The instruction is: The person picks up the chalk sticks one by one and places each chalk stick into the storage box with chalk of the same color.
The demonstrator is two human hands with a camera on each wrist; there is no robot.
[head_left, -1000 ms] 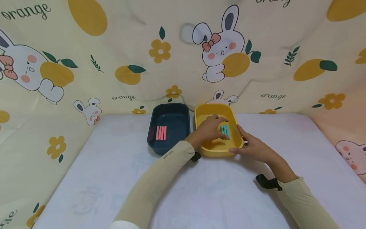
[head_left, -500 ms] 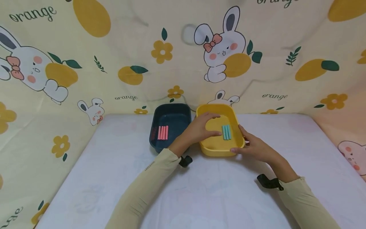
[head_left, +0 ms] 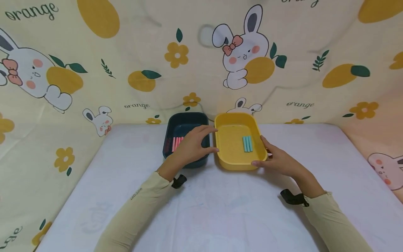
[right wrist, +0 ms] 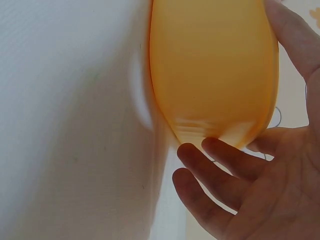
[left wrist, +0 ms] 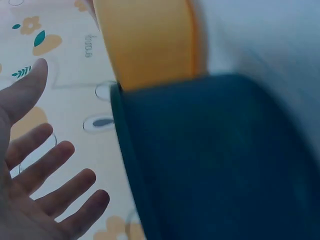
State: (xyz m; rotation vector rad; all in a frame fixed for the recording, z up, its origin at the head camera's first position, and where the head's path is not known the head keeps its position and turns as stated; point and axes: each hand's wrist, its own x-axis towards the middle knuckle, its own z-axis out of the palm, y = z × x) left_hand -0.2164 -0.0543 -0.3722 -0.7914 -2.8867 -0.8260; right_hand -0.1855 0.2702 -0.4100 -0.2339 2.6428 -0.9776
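Note:
In the head view my left hand (head_left: 192, 145) hovers over the dark blue tray (head_left: 180, 128), fingers spread and nothing between them. It partly covers the pink chalk sticks (head_left: 175, 144) lying in that tray. Close on its right stands the yellow tray (head_left: 229, 154), with three teal chalk sticks (head_left: 247, 144) side by side on its floor. My right hand (head_left: 280, 161) holds that tray by its near right corner, thumb at the front and fingers along the right side. From the right wrist, the curled fingers (right wrist: 212, 182) meet the yellow wall.
Both trays stand at the back of a white-covered table (head_left: 201, 210). Behind them hangs a cream cloth (head_left: 201, 52) printed with rabbits and oranges. A black wrist camera (head_left: 179, 181) sits on the left wrist, another black camera (head_left: 292, 197) on the right.
My left hand has drawn back leftward from over the teal chalk sticks in the yellow tray to over the dark blue tray. My right hand stays at the yellow tray's corner.

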